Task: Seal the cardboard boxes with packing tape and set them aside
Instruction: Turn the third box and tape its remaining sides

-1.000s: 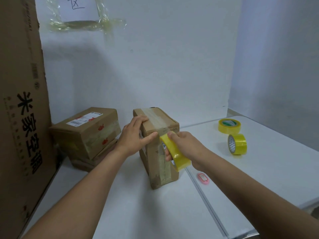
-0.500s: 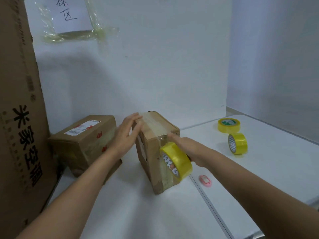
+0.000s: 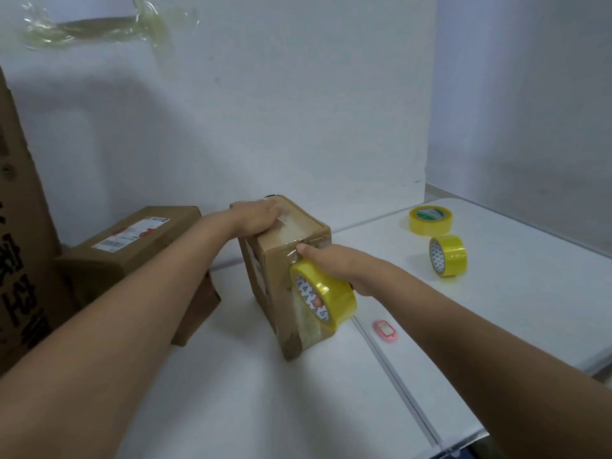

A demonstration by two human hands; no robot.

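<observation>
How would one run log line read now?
left hand: presses box top | right hand: holds tape roll on box side

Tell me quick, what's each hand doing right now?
Left hand: open, pressing flat on top of the upright box.
Right hand: gripping the yellow tape roll against the box.

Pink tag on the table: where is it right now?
In the head view the pink tag lies flat on the white table, right of the upright box, just below the tape roll held by the right hand.
</observation>
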